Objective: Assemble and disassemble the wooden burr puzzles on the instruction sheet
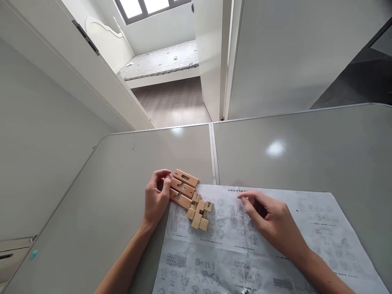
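My left hand [157, 196] is closed, its thumb and index fingertips at the left end of a notched wooden puzzle piece [183, 188]. Above that piece lies a wooden bar [185, 178] with an oval slot, marked 2. Below it, another notched wooden bar [180, 199] lies at a slant. Several paler wooden blocks [199, 212] sit together against these bars, one marked 3. To the right, my right hand [269, 214] is over the printed sheet [220, 249], thumb and index tips together and the other fingers curled. Nothing shows between its fingertips.
The large sheet with small line drawings covers the near part of the grey table [147, 153]. A metal seam [213, 151] runs across the tabletop. Beyond the far edge, an open doorway shows a bed [162, 61]. A small shiny object lies at the bottom edge.
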Demonstrator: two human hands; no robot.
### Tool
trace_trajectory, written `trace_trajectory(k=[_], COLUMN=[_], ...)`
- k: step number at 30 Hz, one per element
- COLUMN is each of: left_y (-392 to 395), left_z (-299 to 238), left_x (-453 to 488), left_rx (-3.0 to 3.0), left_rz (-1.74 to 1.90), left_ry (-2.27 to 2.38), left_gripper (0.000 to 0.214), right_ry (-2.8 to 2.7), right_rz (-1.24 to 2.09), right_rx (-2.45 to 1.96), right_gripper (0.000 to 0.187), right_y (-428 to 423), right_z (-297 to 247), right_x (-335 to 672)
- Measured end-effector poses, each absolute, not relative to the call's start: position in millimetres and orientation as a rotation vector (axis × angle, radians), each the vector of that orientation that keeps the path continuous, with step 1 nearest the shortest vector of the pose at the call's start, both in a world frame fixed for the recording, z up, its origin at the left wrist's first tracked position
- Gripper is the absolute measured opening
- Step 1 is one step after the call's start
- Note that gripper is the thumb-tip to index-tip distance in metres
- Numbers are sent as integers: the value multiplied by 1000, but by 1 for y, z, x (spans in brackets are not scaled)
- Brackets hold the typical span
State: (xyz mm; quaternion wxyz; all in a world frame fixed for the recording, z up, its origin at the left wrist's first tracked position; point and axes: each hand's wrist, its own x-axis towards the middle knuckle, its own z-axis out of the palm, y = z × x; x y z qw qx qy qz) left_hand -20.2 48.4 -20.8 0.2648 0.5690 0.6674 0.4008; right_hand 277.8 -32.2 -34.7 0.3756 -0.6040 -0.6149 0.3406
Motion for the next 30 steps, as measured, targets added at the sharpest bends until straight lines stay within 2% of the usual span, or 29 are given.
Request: trace_trajectory(k=[8, 30], left_y=[48, 51], left_z=[-20, -20], left_x=[-20, -19], left_rx=[1544, 1570], left_rz=[1081, 1031], left_ry=[1811, 1814], left_gripper=[25, 24], right_ry=[-1581, -1564], right_rz=[845, 887], right_rx=[-1551, -1542], right_gripper=[37, 31], right_y=[-31, -31], right_z=[-36, -34], right_x=[278, 278])
